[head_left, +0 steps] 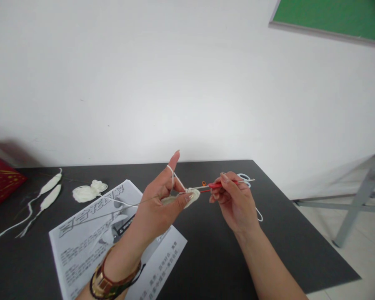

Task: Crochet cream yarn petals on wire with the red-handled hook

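Observation:
Between thumb and fingers, my left hand (pixel 161 198) pinches a small white crocheted piece (pixel 192 198). White yarn (pixel 177 175) loops over its raised index finger and runs down to the piece. My right hand (pixel 234 198) is closed around the red grip of a crochet hook (pixel 215 185), whose metal tip reaches left into the edge of the crochet. A thin wire (pixel 148 201) passes by my left hand toward the lower left. Just behind the hook, a small orange stitch marker (pixel 204 183) shows.
Printed sheets (pixel 81 246) lie under my left forearm. Farther left are a small bundle of white yarn (pixel 86 193), two white crocheted petals (pixel 51 196) with tails and a red box (pixel 3 179). White-handled scissors (pixel 244 178) sit partly behind my right hand. The black table (pixel 287 246) meets a white wall.

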